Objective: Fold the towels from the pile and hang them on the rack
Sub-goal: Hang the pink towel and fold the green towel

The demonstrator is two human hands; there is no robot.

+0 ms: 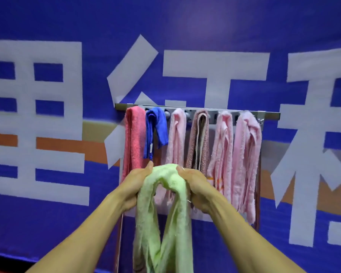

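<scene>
A light green towel (163, 219) hangs doubled over between my two hands, its two ends trailing down out of view. My left hand (135, 184) grips its left side and my right hand (195, 186) grips its right side, both just below the hanging towels. A metal rack (268, 114) runs across the wall above. On it hang a coral towel (133, 138), a blue cloth (156, 129), a pale pink towel (177, 134), a brown towel (200, 138) and two more pink towels (222, 142) (246, 154).
Behind the rack is a blue banner wall (47, 223) with large white characters and an orange stripe. A thin metal rack leg (119, 239) runs down at the left, below the coral towel.
</scene>
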